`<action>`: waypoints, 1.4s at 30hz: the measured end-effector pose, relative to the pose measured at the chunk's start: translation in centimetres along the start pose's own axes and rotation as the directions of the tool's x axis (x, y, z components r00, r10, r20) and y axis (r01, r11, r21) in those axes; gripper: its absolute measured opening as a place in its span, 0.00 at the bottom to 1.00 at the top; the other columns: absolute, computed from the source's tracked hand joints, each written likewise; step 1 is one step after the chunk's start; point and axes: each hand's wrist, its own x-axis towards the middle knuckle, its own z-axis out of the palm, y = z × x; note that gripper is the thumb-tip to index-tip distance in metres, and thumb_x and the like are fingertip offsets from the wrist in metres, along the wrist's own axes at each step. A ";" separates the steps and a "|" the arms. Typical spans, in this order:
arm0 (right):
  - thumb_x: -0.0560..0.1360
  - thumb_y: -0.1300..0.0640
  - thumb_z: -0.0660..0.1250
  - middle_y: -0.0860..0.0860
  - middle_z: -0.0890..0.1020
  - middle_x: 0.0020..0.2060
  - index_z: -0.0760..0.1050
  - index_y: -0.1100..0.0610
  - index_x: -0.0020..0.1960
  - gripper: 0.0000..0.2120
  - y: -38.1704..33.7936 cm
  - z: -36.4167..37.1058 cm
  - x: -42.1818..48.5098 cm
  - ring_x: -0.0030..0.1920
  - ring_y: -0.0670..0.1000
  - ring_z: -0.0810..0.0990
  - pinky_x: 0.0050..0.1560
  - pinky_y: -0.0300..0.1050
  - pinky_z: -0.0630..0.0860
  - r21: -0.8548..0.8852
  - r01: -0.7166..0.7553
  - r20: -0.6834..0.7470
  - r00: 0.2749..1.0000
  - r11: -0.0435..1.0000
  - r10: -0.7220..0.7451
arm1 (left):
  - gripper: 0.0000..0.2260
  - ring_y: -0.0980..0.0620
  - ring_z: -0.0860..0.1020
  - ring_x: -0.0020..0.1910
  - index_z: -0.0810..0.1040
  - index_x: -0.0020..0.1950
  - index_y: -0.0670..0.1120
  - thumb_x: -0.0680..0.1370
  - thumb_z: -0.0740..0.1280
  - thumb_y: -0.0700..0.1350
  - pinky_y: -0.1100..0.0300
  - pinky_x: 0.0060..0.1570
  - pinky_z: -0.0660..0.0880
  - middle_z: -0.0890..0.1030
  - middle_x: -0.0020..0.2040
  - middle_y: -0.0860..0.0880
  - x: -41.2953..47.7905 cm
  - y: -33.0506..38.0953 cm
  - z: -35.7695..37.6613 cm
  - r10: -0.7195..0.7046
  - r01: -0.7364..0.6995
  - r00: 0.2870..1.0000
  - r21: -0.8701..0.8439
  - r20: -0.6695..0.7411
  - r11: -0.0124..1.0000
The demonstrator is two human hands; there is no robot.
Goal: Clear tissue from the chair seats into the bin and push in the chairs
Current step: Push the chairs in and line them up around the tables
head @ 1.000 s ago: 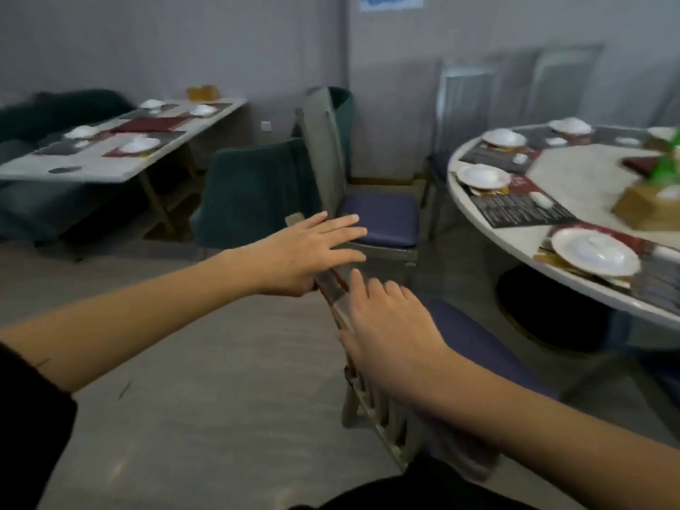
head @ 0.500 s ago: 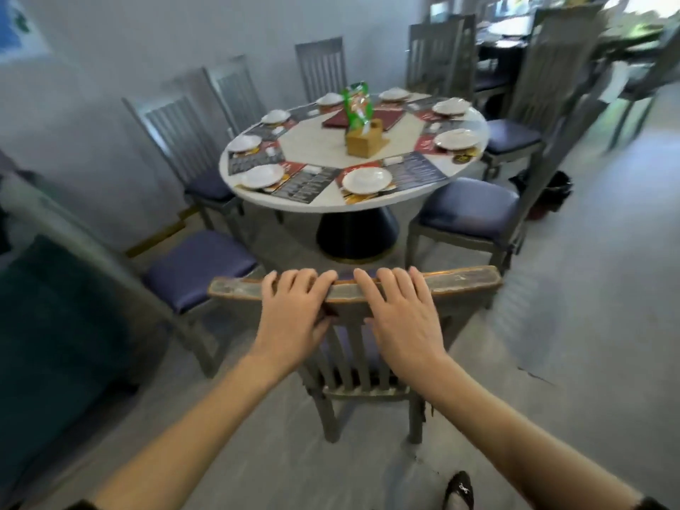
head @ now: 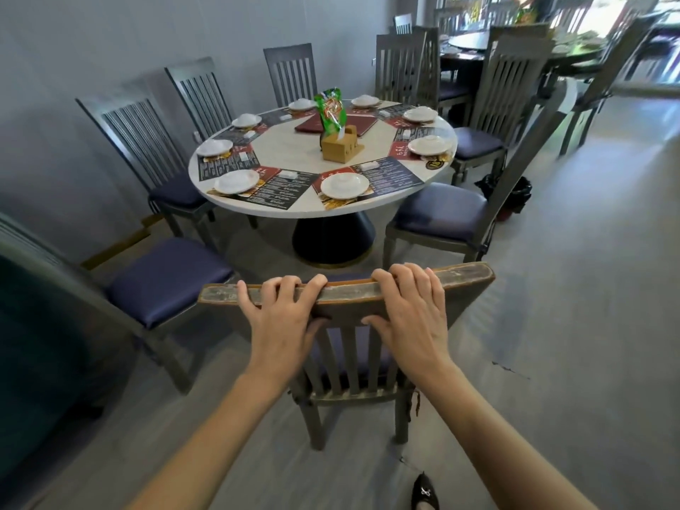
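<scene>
both grips are now closed over the top rail of the chair (head: 467, 277), left hand (head: 279, 322) and right hand (head: 410, 314) set wider apart than a moment ago, the chair facing the round surface (head: 305, 212) but standing short of it, push-in judged imminent.

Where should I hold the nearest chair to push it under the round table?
Grip the top rail from behind, one hand each side of centre, where the left hand and right hand grip now. It is a wide bar that fingers curl over, and the chair faces the round table, so a forward push should run straight.
</scene>
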 end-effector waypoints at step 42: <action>0.76 0.33 0.54 0.53 0.69 0.65 0.62 0.51 0.68 0.28 20.6 13.0 32.2 0.67 0.57 0.64 0.69 0.58 0.56 0.060 0.191 0.480 0.855 0.980 -0.196 | 0.21 0.41 0.59 0.70 0.61 0.68 0.55 0.78 0.60 0.58 0.28 0.64 0.42 0.67 0.68 0.46 31.2 6.0 15.1 -0.241 0.264 0.920 -0.033 0.308 0.964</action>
